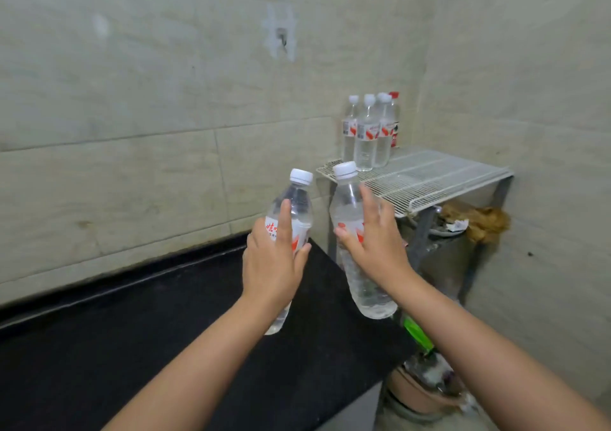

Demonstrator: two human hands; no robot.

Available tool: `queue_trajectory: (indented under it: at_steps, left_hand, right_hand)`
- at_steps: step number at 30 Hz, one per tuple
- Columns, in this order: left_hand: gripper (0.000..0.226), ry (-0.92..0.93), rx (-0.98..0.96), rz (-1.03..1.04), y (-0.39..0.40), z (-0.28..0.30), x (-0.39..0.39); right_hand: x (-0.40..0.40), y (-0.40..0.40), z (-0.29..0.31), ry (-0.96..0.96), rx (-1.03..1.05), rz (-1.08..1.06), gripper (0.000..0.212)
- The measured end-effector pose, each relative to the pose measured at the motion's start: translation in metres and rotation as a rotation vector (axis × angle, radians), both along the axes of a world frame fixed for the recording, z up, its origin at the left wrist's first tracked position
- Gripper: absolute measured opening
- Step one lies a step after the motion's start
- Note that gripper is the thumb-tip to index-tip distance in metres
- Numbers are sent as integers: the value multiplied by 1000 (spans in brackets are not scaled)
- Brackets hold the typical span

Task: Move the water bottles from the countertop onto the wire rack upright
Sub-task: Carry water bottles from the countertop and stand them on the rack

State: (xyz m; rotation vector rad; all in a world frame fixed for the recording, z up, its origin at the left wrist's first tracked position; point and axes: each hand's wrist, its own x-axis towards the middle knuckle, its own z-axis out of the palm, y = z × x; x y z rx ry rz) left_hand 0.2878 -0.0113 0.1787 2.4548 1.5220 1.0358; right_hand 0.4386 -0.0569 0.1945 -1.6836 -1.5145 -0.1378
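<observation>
My left hand (271,262) grips a clear water bottle (296,204) with a white cap and red-and-white label, held roughly upright above the black countertop (132,331). My right hand (377,242) holds a second such bottle (363,285), tilted slightly, past the counter's right end and just left of the white wire rack (429,176). Several bottles (367,133) stand upright at the rack's back left corner against the wall.
Tiled walls close in the corner behind and to the right of the rack. Below the rack lie a brown cloth (479,222) and clutter. A green item (418,334) and a brown pot (420,394) sit low beside the counter's end.
</observation>
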Motion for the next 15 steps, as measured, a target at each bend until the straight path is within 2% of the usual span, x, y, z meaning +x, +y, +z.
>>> queue_trajectory:
  at_steps: [4, 8, 15]
  left_hand:
    - [74, -128, 65, -86, 22, 26, 70]
    - [73, -157, 179, -147, 61, 48, 140]
    - [71, -208, 261, -178, 153, 84, 255]
  right_hand:
    - [66, 12, 30, -53, 109, -55, 73]
    - [130, 43, 53, -80, 218, -132, 72]
    - [234, 130, 79, -152, 214, -181, 72]
